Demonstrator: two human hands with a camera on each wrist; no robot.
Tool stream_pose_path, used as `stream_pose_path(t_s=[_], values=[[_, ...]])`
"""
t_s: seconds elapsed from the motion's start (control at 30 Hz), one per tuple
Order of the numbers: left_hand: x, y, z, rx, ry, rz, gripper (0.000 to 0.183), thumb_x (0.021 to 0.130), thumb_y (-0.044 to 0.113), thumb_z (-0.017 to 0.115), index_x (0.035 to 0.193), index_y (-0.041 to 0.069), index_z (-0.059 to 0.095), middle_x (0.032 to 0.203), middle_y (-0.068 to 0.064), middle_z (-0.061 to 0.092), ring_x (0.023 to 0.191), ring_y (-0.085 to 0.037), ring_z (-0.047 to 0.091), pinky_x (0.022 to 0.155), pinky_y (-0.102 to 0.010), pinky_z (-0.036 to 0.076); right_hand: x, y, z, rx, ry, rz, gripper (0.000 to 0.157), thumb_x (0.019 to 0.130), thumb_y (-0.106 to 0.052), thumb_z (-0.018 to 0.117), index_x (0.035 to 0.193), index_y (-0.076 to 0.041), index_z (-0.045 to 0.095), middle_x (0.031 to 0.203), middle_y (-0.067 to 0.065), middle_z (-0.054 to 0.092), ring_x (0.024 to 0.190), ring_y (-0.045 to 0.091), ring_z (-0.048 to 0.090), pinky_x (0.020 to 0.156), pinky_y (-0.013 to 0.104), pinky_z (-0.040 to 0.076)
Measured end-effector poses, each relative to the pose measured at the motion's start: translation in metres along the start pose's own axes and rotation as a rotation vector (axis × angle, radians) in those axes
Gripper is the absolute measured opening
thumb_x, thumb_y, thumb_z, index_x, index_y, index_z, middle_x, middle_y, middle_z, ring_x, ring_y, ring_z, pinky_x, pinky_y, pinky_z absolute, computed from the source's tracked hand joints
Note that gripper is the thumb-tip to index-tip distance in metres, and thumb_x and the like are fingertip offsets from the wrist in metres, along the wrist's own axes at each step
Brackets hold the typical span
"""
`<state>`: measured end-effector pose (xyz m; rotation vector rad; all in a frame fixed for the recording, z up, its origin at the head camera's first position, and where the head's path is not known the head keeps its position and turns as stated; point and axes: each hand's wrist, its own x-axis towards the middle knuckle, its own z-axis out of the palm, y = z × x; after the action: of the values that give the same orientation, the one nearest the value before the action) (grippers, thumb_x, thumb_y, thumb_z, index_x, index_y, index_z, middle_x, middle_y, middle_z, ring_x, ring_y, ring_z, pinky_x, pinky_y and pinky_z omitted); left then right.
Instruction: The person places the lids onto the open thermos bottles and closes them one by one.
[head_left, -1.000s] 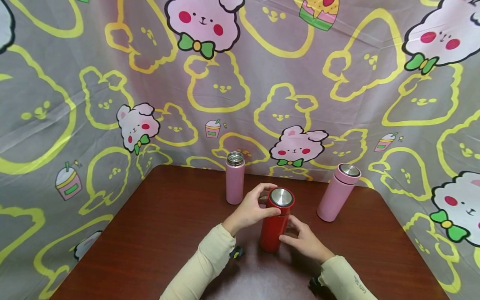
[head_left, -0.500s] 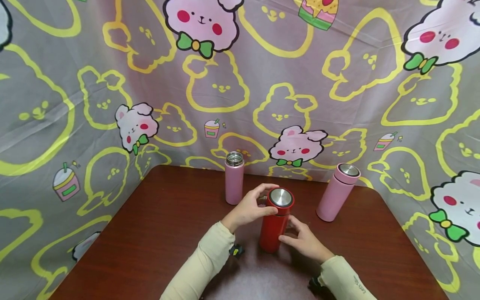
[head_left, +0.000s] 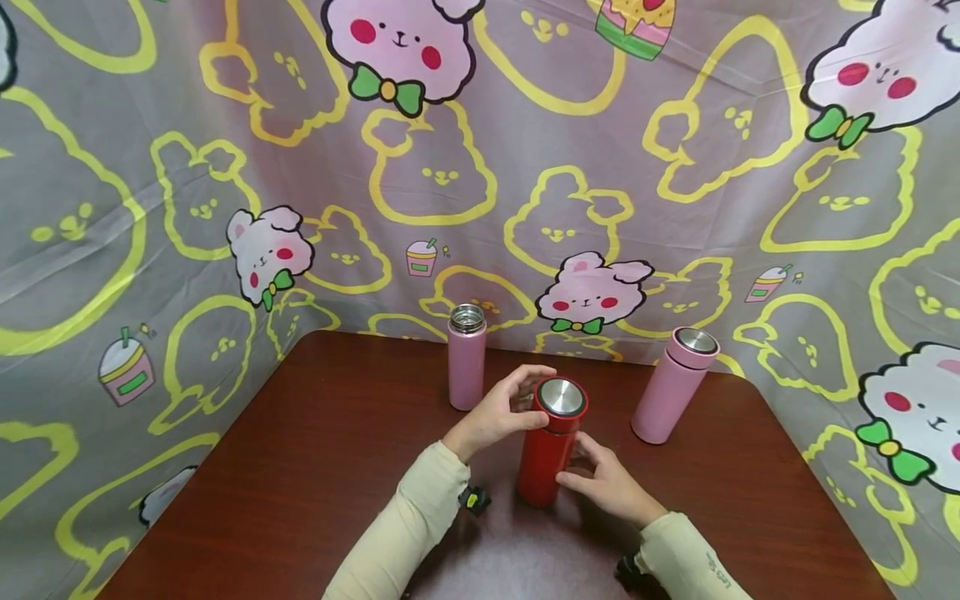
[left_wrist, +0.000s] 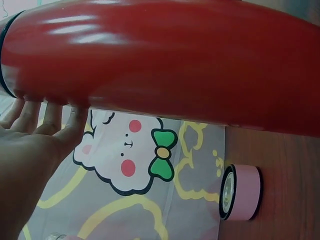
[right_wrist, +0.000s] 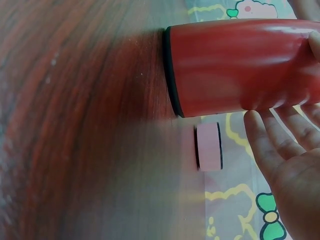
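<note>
A red thermos flask with a black base ring and a silver-topped lid stands upright at the table's middle. My left hand grips it near the top, thumb on the front of the lid and fingers curling round the far side. Lower down, my right hand holds the red body from the right. In the right wrist view, the fingertips of that hand press on the red wall. The left wrist view shows left fingers touching the flask around its black seam ring.
Behind, to the left, stands an uncapped pink thermos flask with a bare steel mouth. A capped pink flask is at the back right. A pink lid sits on the brown table. Patterned cloth encloses the table.
My left thumb has slid leftward along the front of the red flask's lid. My right hand keeps its hold, and the flasks stay where they were.
</note>
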<state>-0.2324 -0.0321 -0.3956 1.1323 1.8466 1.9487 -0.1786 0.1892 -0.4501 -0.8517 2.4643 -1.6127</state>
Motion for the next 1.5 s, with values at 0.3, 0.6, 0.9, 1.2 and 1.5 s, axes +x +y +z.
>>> stream_pose_path(t_s=[0.3, 0.6, 0.9, 1.2, 1.5], values=[[0.003, -0.004, 0.000, -0.082, -0.046, 0.040, 0.056, 0.088, 0.027, 0.054, 0.137, 0.005, 0.039, 0.124, -0.010, 0.053, 0.113, -0.020, 0.051, 0.092, -0.040, 0.045, 0.001, -0.001, 0.000, 0.033, -0.002, -0.013, 0.054, 0.085, -0.007, 0.070, 0.131, 0.003, 0.043, 0.113, 0.015, 0.062, 0.102, 0.014, 0.061, 0.087, 0.048, 0.048], [0.007, -0.005, 0.004, -0.158, -0.095, 0.050, 0.057, 0.086, 0.023, 0.043, 0.137, -0.001, 0.036, 0.122, -0.010, 0.054, 0.109, -0.019, 0.054, 0.093, -0.042, 0.043, 0.001, 0.000, 0.000, 0.029, 0.002, -0.007, 0.052, 0.085, -0.007, 0.070, 0.129, 0.004, 0.045, 0.112, 0.014, 0.062, 0.101, 0.014, 0.061, 0.087, 0.048, 0.048], [0.012, -0.005, 0.007, -0.192, -0.101, -0.004, 0.052, 0.091, 0.025, 0.034, 0.137, 0.000, 0.036, 0.123, -0.009, 0.053, 0.111, -0.019, 0.053, 0.097, -0.043, 0.039, 0.001, 0.001, 0.000, 0.026, 0.008, -0.020, 0.051, 0.084, -0.006, 0.071, 0.128, 0.003, 0.046, 0.110, 0.013, 0.063, 0.100, 0.016, 0.061, 0.086, 0.049, 0.048], [0.016, -0.005, 0.010, -0.279, -0.142, 0.037, 0.050, 0.091, 0.021, 0.029, 0.133, -0.005, 0.037, 0.127, -0.010, 0.056, 0.111, -0.021, 0.055, 0.102, -0.045, 0.034, 0.000, 0.002, 0.001, 0.040, 0.014, -0.023, 0.050, 0.083, -0.005, 0.071, 0.126, 0.005, 0.046, 0.109, 0.014, 0.063, 0.098, 0.013, 0.061, 0.086, 0.042, 0.050], [0.022, -0.006, 0.008, -0.273, -0.145, -0.029, 0.055, 0.090, 0.025, 0.029, 0.132, -0.008, 0.039, 0.111, 0.000, 0.061, 0.102, -0.019, 0.058, 0.097, -0.042, 0.040, 0.001, 0.002, 0.001, 0.048, 0.015, -0.011, 0.050, 0.083, -0.005, 0.071, 0.126, 0.005, 0.047, 0.108, 0.014, 0.063, 0.098, 0.015, 0.062, 0.086, 0.044, 0.050]])
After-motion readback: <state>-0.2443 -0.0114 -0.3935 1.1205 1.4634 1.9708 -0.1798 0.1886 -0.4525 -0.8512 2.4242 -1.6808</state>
